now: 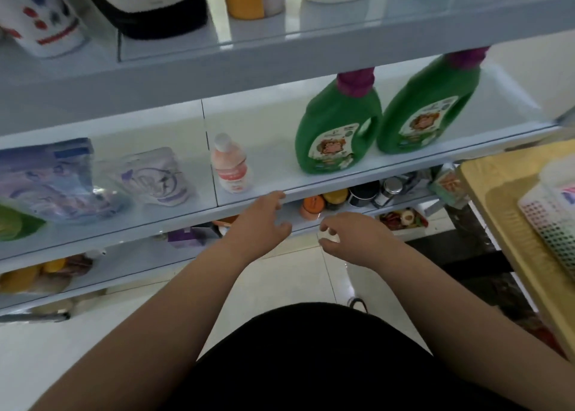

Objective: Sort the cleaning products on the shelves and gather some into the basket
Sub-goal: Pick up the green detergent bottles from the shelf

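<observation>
My left hand [261, 221] hovers with relaxed, spread fingers at the front edge of the middle shelf [357, 179], holding nothing. My right hand [354, 238] is just beside it, lower down, its thumb and fingers curled round a small white round object [329, 237]. On the middle shelf stand a small pink bottle with a white cap [230, 165] and two green detergent jugs with purple caps [336, 133] [426, 112]. Refill pouches [49, 180] [155, 177] lie at its left. A white perforated basket [550, 221] sits at the far right.
The basket rests on a yellowish wooden surface [497, 224] at the right. The upper shelf [280, 53] carries several bottles and containers. A lower shelf holds an orange-lidded jar [312, 207], cans [389, 189] and packets. White tiled floor [295, 273] lies below.
</observation>
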`<state>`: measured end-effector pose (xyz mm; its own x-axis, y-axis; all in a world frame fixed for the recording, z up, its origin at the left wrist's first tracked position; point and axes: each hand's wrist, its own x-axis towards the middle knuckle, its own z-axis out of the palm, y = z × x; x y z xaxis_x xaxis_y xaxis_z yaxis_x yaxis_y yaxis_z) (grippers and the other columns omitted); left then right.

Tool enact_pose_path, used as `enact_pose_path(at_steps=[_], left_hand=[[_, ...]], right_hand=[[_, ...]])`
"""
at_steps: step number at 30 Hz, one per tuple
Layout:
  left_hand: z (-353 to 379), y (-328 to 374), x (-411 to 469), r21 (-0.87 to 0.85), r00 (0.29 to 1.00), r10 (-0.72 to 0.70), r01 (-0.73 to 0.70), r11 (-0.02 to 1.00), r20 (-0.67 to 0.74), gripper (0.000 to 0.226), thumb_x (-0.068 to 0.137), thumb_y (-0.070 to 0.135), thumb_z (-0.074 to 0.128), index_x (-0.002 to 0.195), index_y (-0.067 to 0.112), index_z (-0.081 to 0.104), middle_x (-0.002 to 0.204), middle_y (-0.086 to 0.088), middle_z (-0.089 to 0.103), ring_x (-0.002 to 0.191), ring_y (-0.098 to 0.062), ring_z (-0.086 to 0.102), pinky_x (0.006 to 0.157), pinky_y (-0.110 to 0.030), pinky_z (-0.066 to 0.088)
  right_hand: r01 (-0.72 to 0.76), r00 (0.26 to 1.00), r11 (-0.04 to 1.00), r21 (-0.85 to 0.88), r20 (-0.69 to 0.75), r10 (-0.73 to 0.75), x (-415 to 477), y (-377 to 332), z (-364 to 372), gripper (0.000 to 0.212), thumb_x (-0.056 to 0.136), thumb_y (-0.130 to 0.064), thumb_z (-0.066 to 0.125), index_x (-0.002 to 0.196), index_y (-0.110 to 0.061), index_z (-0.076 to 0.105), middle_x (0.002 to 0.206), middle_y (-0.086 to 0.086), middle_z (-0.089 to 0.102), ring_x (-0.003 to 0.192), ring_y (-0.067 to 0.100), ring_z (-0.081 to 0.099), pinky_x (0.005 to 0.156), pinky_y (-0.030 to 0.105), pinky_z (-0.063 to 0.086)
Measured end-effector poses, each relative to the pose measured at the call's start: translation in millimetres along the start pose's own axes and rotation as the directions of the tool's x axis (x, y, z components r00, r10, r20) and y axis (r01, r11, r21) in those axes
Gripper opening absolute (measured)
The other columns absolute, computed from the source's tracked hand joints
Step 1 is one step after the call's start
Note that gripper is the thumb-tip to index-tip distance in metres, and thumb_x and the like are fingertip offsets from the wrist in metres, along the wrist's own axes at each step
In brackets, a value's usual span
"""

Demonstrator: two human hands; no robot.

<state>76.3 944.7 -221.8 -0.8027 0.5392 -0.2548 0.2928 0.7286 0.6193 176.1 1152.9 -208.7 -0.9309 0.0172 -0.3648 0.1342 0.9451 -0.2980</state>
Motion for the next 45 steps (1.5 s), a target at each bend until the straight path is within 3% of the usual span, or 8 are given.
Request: enact_pose_path(at_steps=[12, 17, 22, 26, 31, 35, 41, 45], left_hand=[[-13.5, 112.6, 129.1, -0.363, 0.936, -0.134, 0.007, 0.932, -0.326, 0.122, 0.063, 0.028, 0.097, 0.159, 0.023, 0.022, 0.153, -0.004, 0.043, 0.133, -0.019, 0.048, 0.108, -0.035, 0.044], [-3.1, 124.5, 132.4, -0.291, 0.908, -0.192, 0.082, 0.953, -0.373, 0.097, 0.055, 0.034, 0.099, 0.137, 0.019, 0.048, 0.13, -0.004, 0.057, 0.115, -0.024, 0.059, 0.099, -0.046, 0.054], [13.4, 141.0, 100.5, -0.341, 0.876, -0.225, 0.075, 0.937, -0.426, 0.081, 0.058, 0.034, 0.097, 0.119, 0.037, 0.044, 0.099, 0.026, 0.059, 0.084, 0.011, 0.059, 0.067, -0.007, 0.045], [20.4, 148.5, 56.3, -0.508, 0.87, -0.316, 0.089, 0.856, -0.38, 0.068, 0.057, 0.044, 0.096, 0.107, 0.046, 0.051, 0.094, 0.023, 0.07, 0.081, 0.013, 0.066, 0.055, -0.006, 0.049], [26.6, 142.6, 9.7, -0.784, 0.883, -0.421, 0.109, 0.611, -0.206, 0.093, 0.043, 0.07, 0.093, 0.12, 0.033, 0.056, 0.111, 0.004, 0.076, 0.097, -0.021, 0.076, 0.083, -0.046, 0.063], [34.2, 126.4, -7.9, -0.835, 0.85, -0.508, 0.174, 0.522, -0.141, 0.105, 0.044, 0.078, 0.086, 0.127, 0.023, 0.052, 0.117, -0.006, 0.074, 0.102, -0.03, 0.074, 0.093, -0.054, 0.058], [41.1, 107.4, -32.2, -0.647, 0.875, -0.464, 0.275, 0.711, -0.138, 0.126, 0.046, 0.07, 0.082, 0.15, 0.024, 0.028, 0.139, -0.002, 0.054, 0.125, -0.026, 0.057, 0.105, -0.049, 0.05], [32.1, 94.2, -49.1, -0.766, 0.852, -0.517, 0.277, 0.58, -0.083, 0.115, 0.048, 0.064, 0.077, 0.145, 0.019, 0.033, 0.134, -0.004, 0.057, 0.119, -0.028, 0.06, 0.104, -0.051, 0.051]], right_hand=[[0.236, 0.969, 0.968, -0.088, 0.094, -0.227, 12.9, 110.0, -72.0, 0.038, 0.098, -0.044, 0.057, 0.129, -0.022, 0.063, 0.117, 0.0, 0.07, 0.105, 0.021, 0.065, 0.087, 0.042, 0.058], [0.319, 0.947, 0.944, -0.084, 0.058, -0.315, 17.5, 147.2, -81.4, 0.033, 0.098, -0.042, 0.059, 0.123, -0.023, 0.068, 0.115, -0.002, 0.072, 0.101, 0.018, 0.066, 0.08, 0.034, 0.055], [0.29, 0.957, 0.957, 0.008, 0.001, -0.29, 24.1, 168.2, -82.5, 0.025, 0.097, -0.043, 0.058, 0.112, -0.024, 0.066, 0.106, -0.004, 0.067, 0.1, 0.021, 0.063, 0.075, 0.035, 0.051], [0.193, 0.974, 0.948, 0.255, -0.166, -0.154, 23.9, 173.2, -82.9, 0.07, 0.092, -0.057, 0.066, 0.148, -0.029, 0.037, 0.147, 0.003, 0.045, 0.131, 0.021, 0.049, 0.099, 0.042, 0.049], [0.068, 0.99, 0.509, 0.858, 0.005, -0.141, 9.5, 148.7, -83.4, 0.056, 0.077, -0.065, 0.073, 0.129, -0.06, 0.052, 0.134, -0.01, 0.066, 0.115, 0.011, 0.068, 0.096, 0.039, 0.058], [-0.092, 0.988, 0.113, 0.989, 0.105, -0.116, 1.6, 118.5, -59.8, 0.019, 0.082, -0.023, 0.07, 0.099, -0.032, 0.07, 0.112, 0.01, 0.077, 0.09, 0.027, 0.076, 0.071, 0.037, 0.062], [-0.017, 0.999, 0.145, 0.989, 0.023, -0.042, -29.7, 63.3, -25.7, 0.034, 0.082, -0.031, 0.075, 0.114, -0.039, 0.067, 0.121, 0.004, 0.073, 0.112, 0.03, 0.071, 0.094, 0.047, 0.059], [-0.063, 0.992, 0.034, 0.997, 0.066, -0.107, -57.5, 27.4, -25.6, 0.048, 0.087, -0.057, 0.065, 0.132, -0.039, 0.063, 0.134, -0.001, 0.068, 0.122, 0.023, 0.067, 0.096, 0.042, 0.058]])
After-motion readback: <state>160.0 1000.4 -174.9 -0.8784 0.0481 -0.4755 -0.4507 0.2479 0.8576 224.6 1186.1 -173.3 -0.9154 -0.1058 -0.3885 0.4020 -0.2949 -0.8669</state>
